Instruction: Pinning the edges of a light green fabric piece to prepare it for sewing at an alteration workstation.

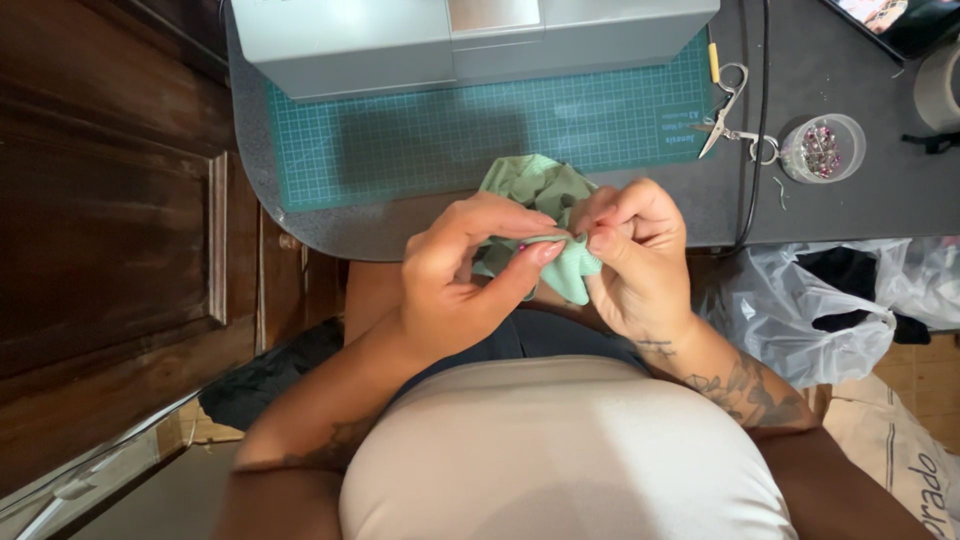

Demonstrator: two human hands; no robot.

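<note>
A small piece of mint green fabric is bunched between both hands, just above my lap at the front edge of the dark table. My left hand pinches a fold of it between thumb and forefinger. My right hand pinches the same fold from the other side, fingertips almost meeting the left ones. Part of the cloth hangs below the fingers; the rest puffs up behind them.
A teal cutting mat lies on the table under a grey sewing machine. Small scissors and a clear cup of pins sit at the right. A plastic bag hangs right, dark wooden panelling stands left.
</note>
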